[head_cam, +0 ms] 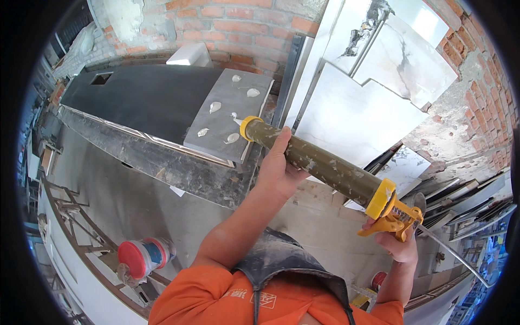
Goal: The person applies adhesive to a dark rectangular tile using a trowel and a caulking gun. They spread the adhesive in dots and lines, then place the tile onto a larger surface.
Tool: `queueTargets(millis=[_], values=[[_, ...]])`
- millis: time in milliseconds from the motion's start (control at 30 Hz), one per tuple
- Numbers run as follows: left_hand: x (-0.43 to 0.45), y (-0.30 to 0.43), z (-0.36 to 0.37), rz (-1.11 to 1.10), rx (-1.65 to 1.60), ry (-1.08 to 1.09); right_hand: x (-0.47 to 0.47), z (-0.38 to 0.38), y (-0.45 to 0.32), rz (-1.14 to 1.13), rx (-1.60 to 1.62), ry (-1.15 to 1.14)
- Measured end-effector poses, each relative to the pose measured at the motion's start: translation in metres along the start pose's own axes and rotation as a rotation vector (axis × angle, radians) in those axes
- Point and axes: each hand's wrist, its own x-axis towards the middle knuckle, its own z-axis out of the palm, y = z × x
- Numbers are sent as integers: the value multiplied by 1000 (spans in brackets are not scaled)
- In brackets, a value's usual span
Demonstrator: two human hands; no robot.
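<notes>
Both my hands hold a large caulking gun point(321, 162) with an olive barrel and yellow end caps. My left hand point(280, 168) wraps around the barrel near its front end. At the rear, my right hand point(396, 239) grips the yellow handle and trigger, and a bent metal rod point(457, 248) sticks out behind. The nozzle point(238, 120) points at a grey slab piece point(221, 107) and touches or nearly touches a small white blob point(234, 115) there. Several other whitish adhesive dabs point(215, 107) lie on this piece, which rests at the right end of a long dark slab point(146, 97).
A dusty workbench point(162, 166) carries the slabs against a brick wall point(239, 26). White marbled panels point(353, 113) lean at the right, with stacked offcuts point(467, 195) beyond. A bucket with a red lid point(132, 260) stands lower left beside a metal frame point(77, 227).
</notes>
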Motion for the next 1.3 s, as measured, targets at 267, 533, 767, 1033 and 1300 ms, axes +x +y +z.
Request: queueTargets(millis=[267, 533, 767, 1033, 1300], values=[[-14, 31, 12, -169, 156, -79, -15, 29, 6, -15, 20, 142], [39, 78, 50, -309, 263, -280, 26, 102, 2, -74, 85, 387], [73, 102, 58, -350, 295, -224, 58, 138, -1, -65, 26, 447], [77, 107, 57, -370, 275, -199, 60, 139, -1, -15, -46, 530], [70, 100, 55, -310, 282, -197, 56, 135, 1, -31, -68, 538]])
